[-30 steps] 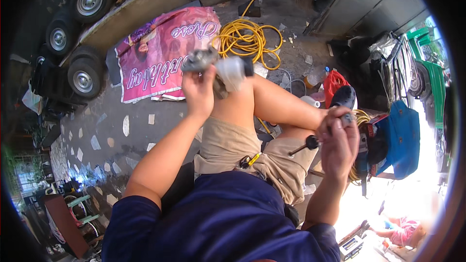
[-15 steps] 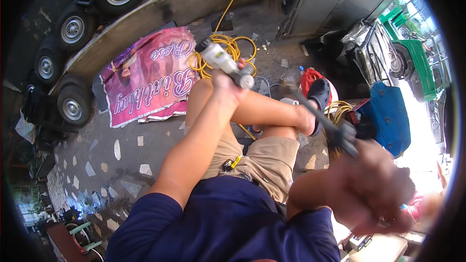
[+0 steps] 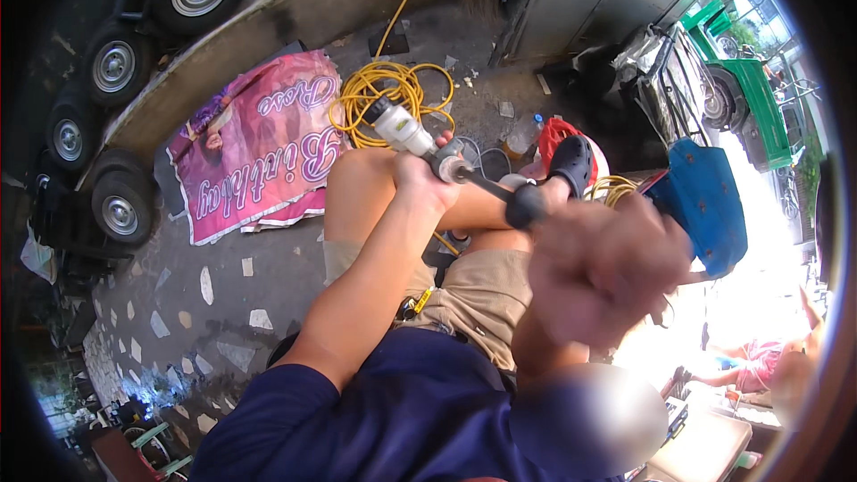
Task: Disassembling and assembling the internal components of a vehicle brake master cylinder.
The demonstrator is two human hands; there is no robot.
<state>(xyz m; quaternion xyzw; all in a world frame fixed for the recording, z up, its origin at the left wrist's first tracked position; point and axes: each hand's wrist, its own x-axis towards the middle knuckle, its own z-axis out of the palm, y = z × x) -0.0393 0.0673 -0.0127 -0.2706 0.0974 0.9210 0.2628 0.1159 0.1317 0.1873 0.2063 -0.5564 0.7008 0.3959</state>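
My left hand [image 3: 421, 180] is wrapped round a brake master cylinder [image 3: 403, 131] above my bent leg. The cylinder has a whitish reservoir with a black cap, pointing up and left, and a grey metal body whose end faces right. A dark rod [image 3: 486, 184] with a thick black collar [image 3: 525, 207] meets that end; whether its tip sits inside, I cannot tell. Behind the collar my right hand [image 3: 611, 272], blurred and close to the camera, is closed on the rod. Its fingers hide the rear of the rod.
A pink printed banner [image 3: 268, 143] and a coiled yellow hose [image 3: 384, 89] lie on the floor ahead. Wheels with tyres [image 3: 120, 214] line the left wall. To the right are a blue panel [image 3: 705, 205], a red bag [image 3: 555, 138] and a green vehicle [image 3: 754, 107]. Another person [image 3: 763, 366] shows at far right.
My right hand has swung left and brought the rod up to the cylinder's end; before, they were apart. The left hand keeps its hold on the cylinder. The view has shifted slightly.
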